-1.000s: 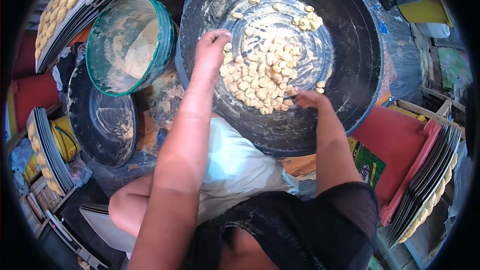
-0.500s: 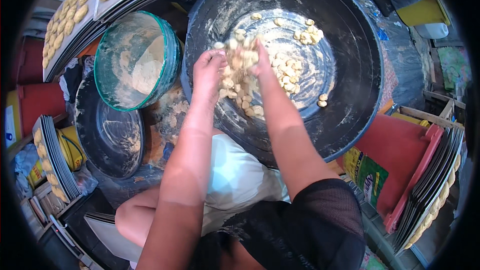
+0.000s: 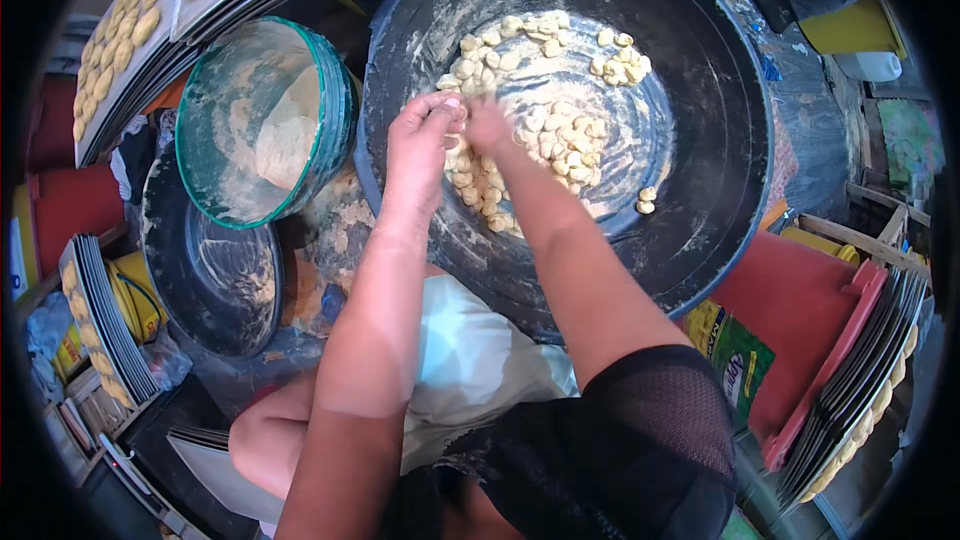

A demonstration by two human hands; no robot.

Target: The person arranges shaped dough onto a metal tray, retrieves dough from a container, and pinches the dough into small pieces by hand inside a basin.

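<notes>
Small pale dough pieces [image 3: 565, 145] lie in loose, floury clusters across the floor of a wide black basin [image 3: 700, 150]. My left hand [image 3: 427, 130] is over the left part of the basin, fingers curled and closed at the near pieces; whatever they hold is hidden. Just to its right, almost touching it, my right hand [image 3: 485, 125] is over the dough, its fingers smeared by motion. Left of the basin, a green-rimmed bowl [image 3: 205, 140] holds pale flour [image 3: 285, 140].
A black pan [image 3: 210, 300] sits below the bowl. Stacked trays of shaped dough [image 3: 115, 45] flank me at upper left, left [image 3: 110, 330] and right [image 3: 860, 390]. A red container [image 3: 780, 310], a yellow bucket [image 3: 835, 25] and a white jug [image 3: 865, 65] stand to the right.
My right hand came from the pile's right side to beside my left hand. Dough pieces were airborne between them half a second ago; more now lie toward the basin's back.
</notes>
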